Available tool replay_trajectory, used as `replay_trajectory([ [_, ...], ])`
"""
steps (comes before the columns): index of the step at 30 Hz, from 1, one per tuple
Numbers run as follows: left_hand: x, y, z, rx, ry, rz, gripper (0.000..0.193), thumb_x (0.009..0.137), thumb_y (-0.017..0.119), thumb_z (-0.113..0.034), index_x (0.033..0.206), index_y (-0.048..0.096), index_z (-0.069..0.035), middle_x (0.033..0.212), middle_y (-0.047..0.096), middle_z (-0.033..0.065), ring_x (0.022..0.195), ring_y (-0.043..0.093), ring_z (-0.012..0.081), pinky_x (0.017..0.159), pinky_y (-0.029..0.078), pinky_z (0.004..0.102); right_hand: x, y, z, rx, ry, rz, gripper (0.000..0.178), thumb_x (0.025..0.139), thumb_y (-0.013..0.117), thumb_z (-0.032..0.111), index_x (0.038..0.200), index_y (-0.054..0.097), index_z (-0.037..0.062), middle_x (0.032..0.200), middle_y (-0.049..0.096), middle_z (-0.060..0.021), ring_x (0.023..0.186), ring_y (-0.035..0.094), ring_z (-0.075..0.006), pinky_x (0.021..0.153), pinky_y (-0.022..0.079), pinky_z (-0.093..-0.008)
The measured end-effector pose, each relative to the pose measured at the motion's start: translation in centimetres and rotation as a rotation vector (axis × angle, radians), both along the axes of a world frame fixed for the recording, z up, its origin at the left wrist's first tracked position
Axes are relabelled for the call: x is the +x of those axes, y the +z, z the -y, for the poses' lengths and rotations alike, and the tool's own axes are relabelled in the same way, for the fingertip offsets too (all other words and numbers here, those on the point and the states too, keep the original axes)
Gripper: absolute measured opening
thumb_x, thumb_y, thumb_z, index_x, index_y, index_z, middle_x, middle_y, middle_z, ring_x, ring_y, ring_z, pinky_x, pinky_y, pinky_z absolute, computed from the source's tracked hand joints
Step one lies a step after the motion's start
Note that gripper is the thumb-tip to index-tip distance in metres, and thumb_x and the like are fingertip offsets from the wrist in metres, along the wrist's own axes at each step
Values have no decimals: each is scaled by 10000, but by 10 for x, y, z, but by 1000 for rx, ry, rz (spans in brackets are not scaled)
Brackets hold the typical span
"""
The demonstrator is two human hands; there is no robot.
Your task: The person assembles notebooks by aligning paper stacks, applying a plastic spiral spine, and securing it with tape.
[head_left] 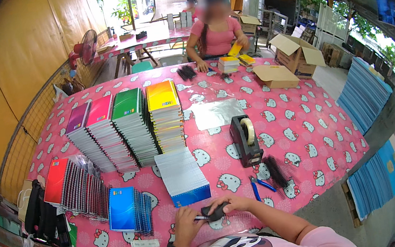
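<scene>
Right hand point(227, 204): fingers closed around one small black object point(215, 213), above the worktop's point(311, 145) near edge; long axis roughly along that edge, slim pale end leftward. Left hand point(187, 224): fingers curled at that end, hold unclear. Rightward: pliers point(254, 182), one; tape dispenser point(249, 150), one. Toward left edge: tall notebook stacks point(131, 120), four.

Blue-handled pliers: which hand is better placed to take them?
Probably the right hand: the pliers lie on its side, nearer to it than to the left hand. It holds a dark object, though, and would need freeing.
</scene>
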State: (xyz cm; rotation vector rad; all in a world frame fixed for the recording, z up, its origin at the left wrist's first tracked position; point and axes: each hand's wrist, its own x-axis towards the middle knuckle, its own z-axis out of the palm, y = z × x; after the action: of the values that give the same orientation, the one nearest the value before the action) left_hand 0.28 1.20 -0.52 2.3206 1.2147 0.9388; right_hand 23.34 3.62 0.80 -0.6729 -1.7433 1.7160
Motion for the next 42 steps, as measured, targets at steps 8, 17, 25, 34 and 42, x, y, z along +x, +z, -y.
replay_trajectory([
  [8, -8, -30, -1, -435, 184, 760, 557, 620, 785, -31, 1126, 552, -42, 969, 569, 77, 939, 541, 207, 851, 441, 348, -9, 1, 3, -83, -88, -46, 420, 748, 689, 394, 998, 674, 57, 1049, 619, -99, 1018, 547, -214, 915, 398, -345],
  [17, -13, -60, -1, -876, 56, 1137, 354, 740, 652, 106, 1066, 575, -10, 921, 588, 47, 843, 564, 122, 759, 485, 242, -8, -2, -1, -78, -81, 66, 442, 737, 698, 389, 1035, 667, 63, 1060, 632, -105, 1087, 527, -240, 972, 353, -364],
  [25, -9, -64, -3, -899, -9, 1238, 294, 770, 619, 104, 1047, 578, 16, 900, 603, 54, 821, 578, 128, 760, 493, 242, -5, -10, 1, -220, -133, 71, 416, 763, 690, 335, 1059, 646, 47, 1125, 601, -114, 1113, 505, -215, 967, 364, -353],
  [34, -9, -65, -5, -942, 57, 1250, 295, 783, 613, 91, 1072, 589, 37, 962, 625, 93, 889, 588, 140, 796, 486, 243, -13, -23, -2, -163, -228, 178, 498, 775, 648, 448, 1081, 644, 55, 1145, 589, -104, 1028, 531, -209, 895, 393, -331],
  [42, -5, -58, -3, -896, 54, 1100, 326, 808, 609, 40, 1133, 603, 13, 1031, 624, 75, 927, 577, 147, 836, 457, 234, -18, -10, 1, -237, -201, 64, 442, 817, 640, 359, 1133, 601, 52, 1096, 596, -70, 1027, 522, -170, 897, 398, -308],
])
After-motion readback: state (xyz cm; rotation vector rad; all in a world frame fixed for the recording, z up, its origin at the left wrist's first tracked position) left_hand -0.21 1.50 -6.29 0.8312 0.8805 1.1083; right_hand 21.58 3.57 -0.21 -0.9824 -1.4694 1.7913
